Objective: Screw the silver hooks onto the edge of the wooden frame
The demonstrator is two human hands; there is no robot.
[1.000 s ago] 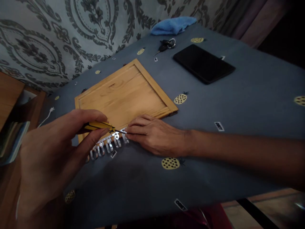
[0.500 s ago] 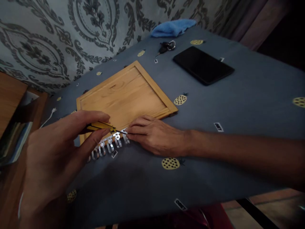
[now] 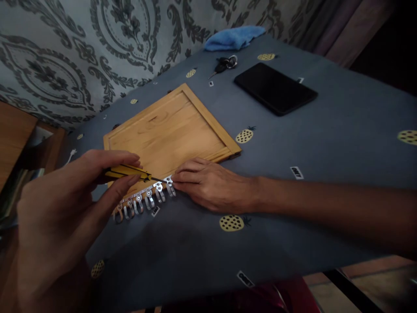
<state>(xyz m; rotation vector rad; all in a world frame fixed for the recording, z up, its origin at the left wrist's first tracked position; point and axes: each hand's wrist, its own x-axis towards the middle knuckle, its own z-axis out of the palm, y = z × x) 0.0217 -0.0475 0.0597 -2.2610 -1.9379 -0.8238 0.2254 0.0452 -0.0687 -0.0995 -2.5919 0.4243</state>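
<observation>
My left hand (image 3: 70, 208) pinches a screwdriver (image 3: 128, 172) with a yellow and black handle between thumb and fingers. Its thin shaft points right, the tip at the plate of the hook nearest my other hand. A metal hook rail (image 3: 149, 192) with several curved silver hooks lies along the near edge of a framed wooden board (image 3: 169, 130). My right hand (image 3: 211, 184) rests at the rail's right end, fingers pressed together on it. Those fingers cover the rail's end, and whatever is beneath them is hidden.
A black tablet-like slab (image 3: 275, 88) lies at the back right of the pineapple-print tablecloth (image 3: 312, 148). Keys (image 3: 224, 64) and a blue cloth (image 3: 234, 38) sit farther back. Patterned fabric (image 3: 65, 56) hangs behind. A wooden shelf (image 3: 19, 139) with books stands at left.
My left hand has drawn left with the screwdriver, so the tip sits farther from my right fingertips and more of the hooks shows. The right hand stays at the rail's end.
</observation>
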